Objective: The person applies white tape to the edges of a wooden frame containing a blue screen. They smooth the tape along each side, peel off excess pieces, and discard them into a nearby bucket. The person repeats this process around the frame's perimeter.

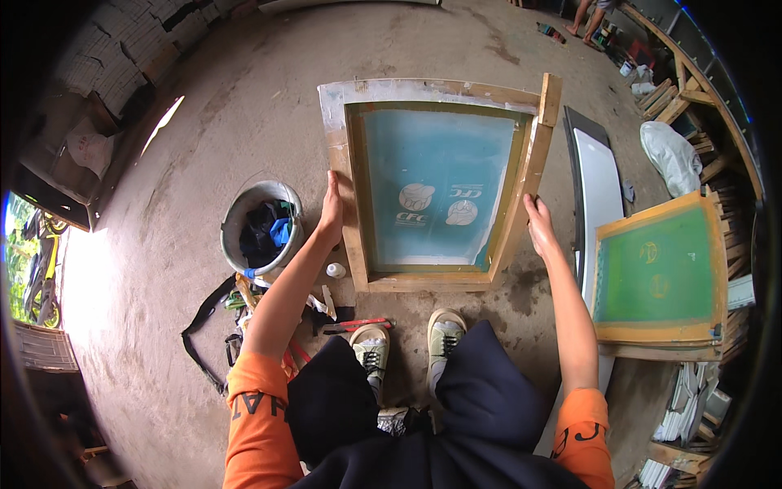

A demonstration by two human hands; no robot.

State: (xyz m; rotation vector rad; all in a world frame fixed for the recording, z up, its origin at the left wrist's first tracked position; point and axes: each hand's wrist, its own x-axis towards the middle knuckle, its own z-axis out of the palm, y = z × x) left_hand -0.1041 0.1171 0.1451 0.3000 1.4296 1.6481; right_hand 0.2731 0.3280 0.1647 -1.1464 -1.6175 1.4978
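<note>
A wooden screen-printing frame (428, 283) is held in front of me between both hands. Its blue mesh (432, 163) carries pale printed designs, and white paint smears cover its upper left corner. My left hand (331, 210) presses along the left bar, its fingers mostly hidden by the wood. Closed on the right bar is my right hand (539, 226), thumb on the near face. A short wooden piece (550, 99) juts up at the frame's upper right corner.
At left stands a grey bucket (236, 253) with dark and blue cloths, beside a small white bottle (336, 270). Red-handled tools (358, 324) and a black strap (194, 342) lie near my shoes. Rightward, a green-meshed frame (717, 269) leans on a white panel (599, 175). Someone's legs (582, 20) show far off.
</note>
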